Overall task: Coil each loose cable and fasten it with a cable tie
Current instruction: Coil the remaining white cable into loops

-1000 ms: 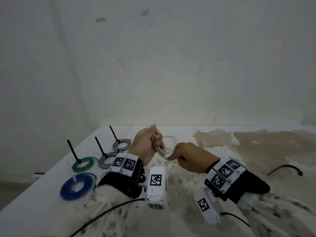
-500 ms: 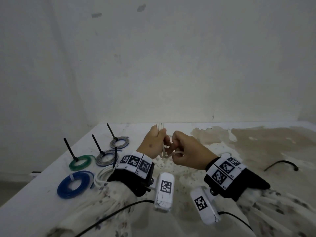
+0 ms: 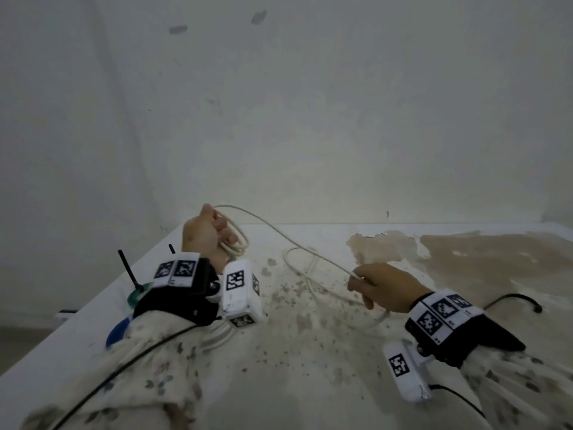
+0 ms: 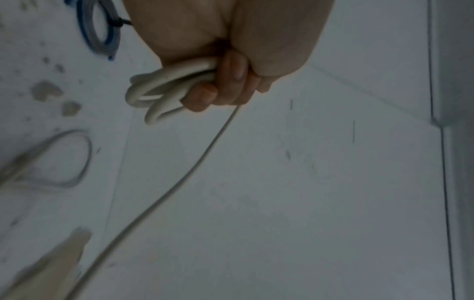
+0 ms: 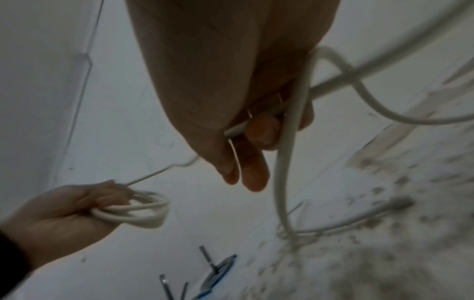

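Observation:
My left hand point(image 3: 214, 234) is raised over the table's far left and grips a small bundle of white cable loops point(image 3: 237, 243), seen close up as the white coil point(image 4: 164, 89) and from the right wrist as the coil point(image 5: 143, 209). From it a single strand of the white cable point(image 3: 294, 240) runs down to my right hand point(image 3: 362, 282), which pinches it between thumb and fingers point(image 5: 259, 130). The remaining slack point(image 3: 297, 265) lies looped on the table between the hands.
Coils fastened with black ties lie at the left: a green one point(image 3: 138, 294), a blue one point(image 3: 119, 328) and a white one point(image 3: 217, 333), partly hidden by my left arm. A loose black cable point(image 3: 514, 301) lies at the right. The tabletop point(image 3: 310, 352) is stained; walls stand close behind and left.
The hands were together at the coil. Now the right hand has moved right and down along the cable, drawing out a strand; the left hand has risen with the loops.

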